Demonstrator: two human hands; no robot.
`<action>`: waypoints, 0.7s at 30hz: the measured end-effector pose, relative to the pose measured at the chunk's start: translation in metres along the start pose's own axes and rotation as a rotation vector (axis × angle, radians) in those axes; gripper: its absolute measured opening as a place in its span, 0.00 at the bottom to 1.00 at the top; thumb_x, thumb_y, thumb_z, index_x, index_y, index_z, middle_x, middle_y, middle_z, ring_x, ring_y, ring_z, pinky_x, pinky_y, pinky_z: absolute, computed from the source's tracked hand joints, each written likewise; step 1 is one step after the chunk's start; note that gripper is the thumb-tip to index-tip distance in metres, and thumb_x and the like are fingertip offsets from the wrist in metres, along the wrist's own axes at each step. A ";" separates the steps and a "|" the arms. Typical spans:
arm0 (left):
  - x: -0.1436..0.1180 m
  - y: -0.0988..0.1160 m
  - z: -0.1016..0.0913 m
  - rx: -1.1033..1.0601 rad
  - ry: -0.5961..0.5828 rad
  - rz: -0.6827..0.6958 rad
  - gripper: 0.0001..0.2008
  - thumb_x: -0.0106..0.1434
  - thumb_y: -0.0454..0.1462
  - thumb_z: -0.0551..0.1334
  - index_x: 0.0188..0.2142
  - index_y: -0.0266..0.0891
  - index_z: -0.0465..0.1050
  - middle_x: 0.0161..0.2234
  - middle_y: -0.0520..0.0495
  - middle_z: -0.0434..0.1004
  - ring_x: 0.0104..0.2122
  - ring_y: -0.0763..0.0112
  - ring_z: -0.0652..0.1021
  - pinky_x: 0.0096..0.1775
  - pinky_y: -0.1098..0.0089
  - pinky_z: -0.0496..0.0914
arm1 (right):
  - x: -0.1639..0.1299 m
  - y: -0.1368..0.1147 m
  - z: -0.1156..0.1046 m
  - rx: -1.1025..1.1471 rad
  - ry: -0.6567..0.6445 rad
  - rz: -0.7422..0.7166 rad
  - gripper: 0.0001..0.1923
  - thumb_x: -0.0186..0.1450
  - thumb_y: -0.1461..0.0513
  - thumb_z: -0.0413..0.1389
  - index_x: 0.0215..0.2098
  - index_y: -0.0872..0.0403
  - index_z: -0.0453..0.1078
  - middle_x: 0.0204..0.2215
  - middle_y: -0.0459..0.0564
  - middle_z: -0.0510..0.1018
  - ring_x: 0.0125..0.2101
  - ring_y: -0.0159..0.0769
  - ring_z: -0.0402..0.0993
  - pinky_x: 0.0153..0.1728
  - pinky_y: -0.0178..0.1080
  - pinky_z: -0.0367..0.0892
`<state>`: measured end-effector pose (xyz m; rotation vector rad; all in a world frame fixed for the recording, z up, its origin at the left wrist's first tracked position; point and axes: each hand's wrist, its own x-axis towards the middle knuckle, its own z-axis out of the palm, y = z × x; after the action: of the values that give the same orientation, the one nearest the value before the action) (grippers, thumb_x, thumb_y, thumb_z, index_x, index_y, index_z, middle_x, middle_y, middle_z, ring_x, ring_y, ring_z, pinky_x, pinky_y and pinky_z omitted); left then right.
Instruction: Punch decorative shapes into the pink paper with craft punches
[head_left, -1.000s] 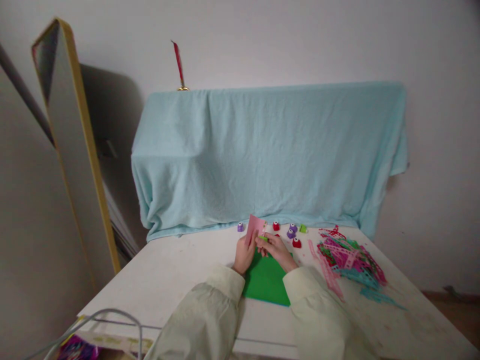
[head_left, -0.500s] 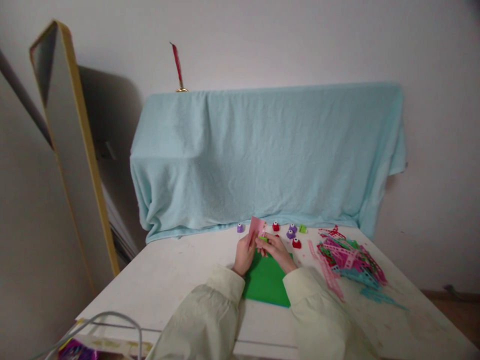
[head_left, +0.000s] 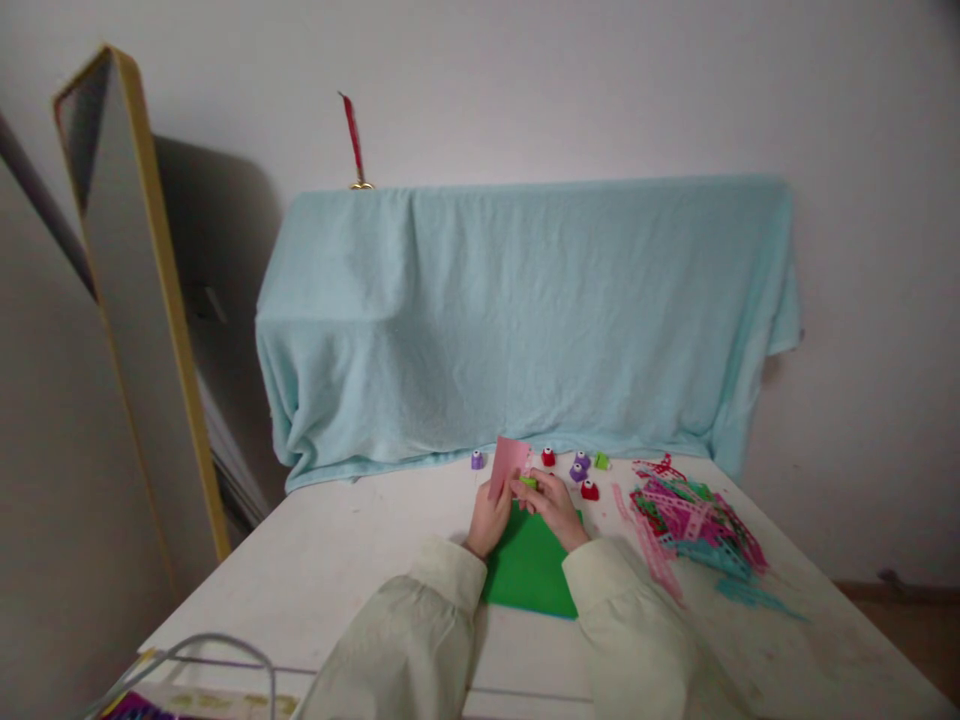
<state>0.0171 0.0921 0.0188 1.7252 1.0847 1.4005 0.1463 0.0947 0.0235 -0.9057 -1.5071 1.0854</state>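
Observation:
My left hand [head_left: 490,514] grips a pink sheet of paper [head_left: 509,460] that stands up above my fingers, with small punched holes along its right edge. In my right hand [head_left: 553,505] is a small light-green craft punch [head_left: 528,482], set against that right edge of the paper. The fingers of both hands nearly meet and partly hide the punch. Below my hands, a stack of green paper [head_left: 529,575] lies on the white table [head_left: 375,560].
Behind my hands stand several small punches: purple [head_left: 477,460], red [head_left: 589,490] and green [head_left: 602,461]. A heap of punched paper strips [head_left: 697,520] lies at the right. A light-blue cloth [head_left: 525,310] hangs behind. A grey cable [head_left: 225,638] curves at the front left.
The pink paper has turned slightly, so more of its punched right edge shows. Both hands stay together around the paper and punch. The whole view has shifted a little.

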 end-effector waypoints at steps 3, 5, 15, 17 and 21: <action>-0.001 0.003 0.001 -0.006 0.032 -0.018 0.24 0.64 0.50 0.50 0.27 0.34 0.74 0.21 0.48 0.73 0.23 0.72 0.73 0.28 0.74 0.66 | 0.000 -0.001 -0.001 0.006 -0.005 0.004 0.19 0.56 0.46 0.57 0.23 0.53 0.64 0.17 0.43 0.70 0.18 0.30 0.63 0.19 0.33 0.55; -0.001 0.002 0.001 -0.004 0.040 -0.044 0.24 0.64 0.51 0.50 0.28 0.34 0.74 0.21 0.48 0.73 0.22 0.72 0.72 0.26 0.74 0.65 | 0.000 -0.002 -0.001 0.005 -0.003 0.010 0.20 0.56 0.46 0.57 0.23 0.53 0.64 0.17 0.43 0.70 0.18 0.30 0.63 0.19 0.34 0.55; 0.003 0.001 -0.001 0.072 -0.006 -0.054 0.28 0.65 0.50 0.46 0.21 0.35 0.71 0.14 0.50 0.67 0.18 0.73 0.69 0.24 0.75 0.61 | 0.003 0.002 0.002 0.089 0.000 0.005 0.20 0.56 0.45 0.56 0.27 0.52 0.64 0.19 0.42 0.68 0.20 0.31 0.64 0.22 0.34 0.58; 0.004 0.000 -0.002 0.074 0.017 -0.067 0.28 0.65 0.51 0.46 0.21 0.35 0.71 0.14 0.51 0.67 0.17 0.74 0.68 0.24 0.75 0.61 | 0.003 0.003 0.004 0.100 -0.012 0.018 0.21 0.55 0.44 0.56 0.28 0.52 0.64 0.19 0.42 0.68 0.21 0.32 0.64 0.22 0.34 0.58; 0.004 -0.004 -0.001 0.048 0.018 -0.054 0.27 0.65 0.51 0.47 0.23 0.35 0.71 0.15 0.51 0.68 0.17 0.75 0.68 0.23 0.76 0.60 | 0.004 0.003 0.004 0.114 -0.003 0.024 0.20 0.56 0.44 0.56 0.28 0.52 0.64 0.19 0.43 0.69 0.21 0.32 0.65 0.22 0.35 0.59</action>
<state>0.0153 0.0971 0.0176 1.7076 1.1752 1.3700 0.1414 0.0985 0.0216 -0.8455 -1.4247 1.1783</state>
